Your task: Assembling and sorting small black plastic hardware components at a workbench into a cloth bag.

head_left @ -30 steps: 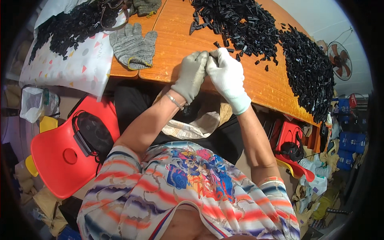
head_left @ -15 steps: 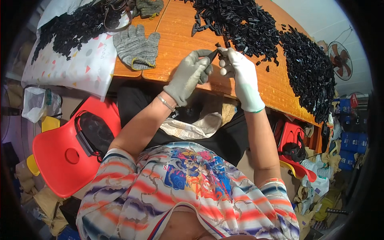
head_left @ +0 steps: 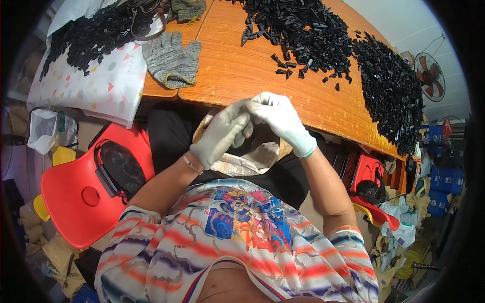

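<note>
My left hand [head_left: 221, 133], in a grey-white work glove, is closed with its fingers curled in front of the table's near edge. My right hand [head_left: 279, 115], in a whiter glove with a green cuff, pinches right against the left fingertips. What the two hold between them, if anything, is hidden by the gloves. Below them, between my knees, a whitish woven sack [head_left: 252, 160] lies with its mouth open. Beyond the hands, a heap of small black plastic pieces [head_left: 308, 35] covers the far part of the orange-brown table [head_left: 227, 65], with a few loose pieces at its near side.
Another black heap [head_left: 391, 93] lies along the table's right side. A grey knitted glove [head_left: 173, 58] rests at the left, beside a patterned cloth [head_left: 108, 93] bearing more black pieces. Red chairs [head_left: 76, 187] stand on both sides. A fan [head_left: 429, 76] is at the far right.
Both hands have drawn back from over the table toward my lap. The dark piece seen between the fingers before no longer shows. The loose pieces near the heap are now uncovered.
</note>
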Demonstrator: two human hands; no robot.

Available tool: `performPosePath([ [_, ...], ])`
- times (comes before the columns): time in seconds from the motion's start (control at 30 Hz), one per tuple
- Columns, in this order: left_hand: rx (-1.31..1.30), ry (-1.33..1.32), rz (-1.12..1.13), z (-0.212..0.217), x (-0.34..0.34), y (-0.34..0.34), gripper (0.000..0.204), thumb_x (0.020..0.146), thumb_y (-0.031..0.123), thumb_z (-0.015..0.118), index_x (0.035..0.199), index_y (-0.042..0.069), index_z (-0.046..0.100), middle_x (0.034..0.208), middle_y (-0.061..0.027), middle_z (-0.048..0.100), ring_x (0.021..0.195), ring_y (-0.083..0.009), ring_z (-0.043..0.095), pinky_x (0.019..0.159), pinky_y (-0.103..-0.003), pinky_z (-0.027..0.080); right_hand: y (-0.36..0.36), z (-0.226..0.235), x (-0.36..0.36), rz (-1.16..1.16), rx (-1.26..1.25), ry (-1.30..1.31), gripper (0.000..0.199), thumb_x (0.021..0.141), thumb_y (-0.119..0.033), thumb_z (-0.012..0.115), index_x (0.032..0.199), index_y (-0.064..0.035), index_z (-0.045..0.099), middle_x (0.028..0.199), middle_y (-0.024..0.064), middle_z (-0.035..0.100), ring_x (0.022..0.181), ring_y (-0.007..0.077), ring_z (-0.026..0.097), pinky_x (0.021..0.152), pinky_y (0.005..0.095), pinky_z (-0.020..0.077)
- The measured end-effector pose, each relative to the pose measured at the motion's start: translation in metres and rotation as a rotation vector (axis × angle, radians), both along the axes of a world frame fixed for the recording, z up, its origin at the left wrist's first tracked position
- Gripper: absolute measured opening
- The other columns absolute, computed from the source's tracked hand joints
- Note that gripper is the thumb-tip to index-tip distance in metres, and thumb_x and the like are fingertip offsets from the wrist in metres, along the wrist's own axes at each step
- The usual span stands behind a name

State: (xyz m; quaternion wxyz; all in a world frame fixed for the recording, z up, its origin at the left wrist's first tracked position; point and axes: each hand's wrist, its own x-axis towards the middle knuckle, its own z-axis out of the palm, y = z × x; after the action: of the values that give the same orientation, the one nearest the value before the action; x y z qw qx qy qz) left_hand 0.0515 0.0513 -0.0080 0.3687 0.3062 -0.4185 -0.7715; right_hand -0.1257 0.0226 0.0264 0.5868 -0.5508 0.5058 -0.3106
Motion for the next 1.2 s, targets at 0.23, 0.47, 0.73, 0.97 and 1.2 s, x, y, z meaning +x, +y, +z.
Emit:
performPosePath([
  [0.23, -1.154, -0.968, 0.143, -0.009, 0.042, 0.016, 0.029, 0.09, 0.02, 0.057, 0.116, 0.007, 0.06, 0.101, -0.0134, 0.065, 0.09, -0.0308, 0.063, 0.075, -0.041, 0.051, -0.041, 0.006, -0.035, -0.13, -0.805, 0.793, 0.011, 0.077, -0.011, 0.067, 0.087, -0.0106, 0.071, 0.085, 0.0092, 0.065, 0.08, 0.0228, 0.065, 0.072, 0.0309, 0.0507],
  [0.47, -1.091, -1.168, 0.277, 0.036, 0.02, -0.09, 0.022, 0.091, 0.017, 0.054, 0.11, 0.013, 0.062, 0.1, -0.011, 0.065, 0.09, -0.0307, 0.064, 0.077, -0.042, 0.052, -0.087, -0.002, -0.049, 0.241, -1.015, 1.232, 0.026, 0.077, -0.003, 0.055, 0.098, -0.0082, 0.07, 0.088, 0.0135, 0.062, 0.079, 0.0338, 0.063, 0.068, 0.0401, 0.0506],
  [0.73, -1.299, -1.468, 0.152, 0.028, -0.007, -0.212, 0.026, 0.09, 0.007, 0.052, 0.114, 0.014, 0.06, 0.108, -0.011, 0.06, 0.099, -0.0315, 0.061, 0.083, -0.045, 0.051, -0.082, 0.018, -0.042, 0.045, -0.846, 1.084, 0.014, 0.084, -0.006, 0.054, 0.091, -0.0082, 0.066, 0.094, 0.0158, 0.061, 0.088, 0.0336, 0.062, 0.074, 0.0396, 0.0504],
  [0.97, -1.546, -1.502, 0.183, 0.018, -0.004, -0.226, 0.019, 0.085, 0.004, 0.059, 0.103, 0.011, 0.059, 0.107, -0.0083, 0.058, 0.104, -0.0282, 0.058, 0.084, -0.044, 0.051, -0.069, 0.002, -0.046, -0.165, -0.662, 0.688, 0.015, 0.087, -0.014, 0.062, 0.1, -0.0064, 0.066, 0.098, 0.0111, 0.064, 0.089, 0.0241, 0.064, 0.079, 0.0327, 0.05],
  [1.2, -1.484, -1.46, 0.099, 0.031, 0.004, -0.208, 0.015, 0.085, 0.012, 0.061, 0.1, 0.01, 0.059, 0.1, -0.0072, 0.062, 0.103, -0.0266, 0.058, 0.087, -0.041, 0.049, -0.049, 0.009, -0.024, -0.246, -0.162, 0.167, 0.019, 0.087, -0.013, 0.064, 0.099, 0.0017, 0.065, 0.089, 0.004, 0.07, 0.081, 0.0072, 0.061, 0.074, 0.0226, 0.049],
])
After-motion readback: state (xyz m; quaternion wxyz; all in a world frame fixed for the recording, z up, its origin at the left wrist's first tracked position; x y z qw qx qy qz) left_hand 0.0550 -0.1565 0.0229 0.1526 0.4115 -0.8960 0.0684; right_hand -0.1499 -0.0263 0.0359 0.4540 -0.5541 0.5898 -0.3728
